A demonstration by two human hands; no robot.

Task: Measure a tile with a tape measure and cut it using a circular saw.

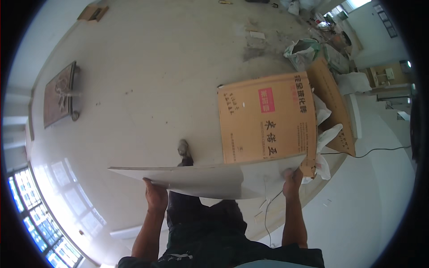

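Observation:
A large, glossy pale tile (214, 181) is held out across my body, its far edge running almost level across the view. My left hand (154, 193) grips it near its left end, thumb at the surface. My right hand (292, 183) grips its right end, beside the torn corner of a big brown cardboard carton (250, 118) with printing and a pink label. The tile's far edge meets or overlaps the carton's near edge; I cannot tell if they touch. An open cardboard flap (335, 125) and white torn wrapping (330, 134) lie at the carton's right side.
A wheeled flat trolley (58, 100) stands at the left. Sacks (301, 53) and clutter line the back right, with a small cardboard piece (94, 12) at the back left. A black cable (377, 149) runs along the right. A window (31, 205) is at lower left. My shoe (183, 147) shows beyond the tile.

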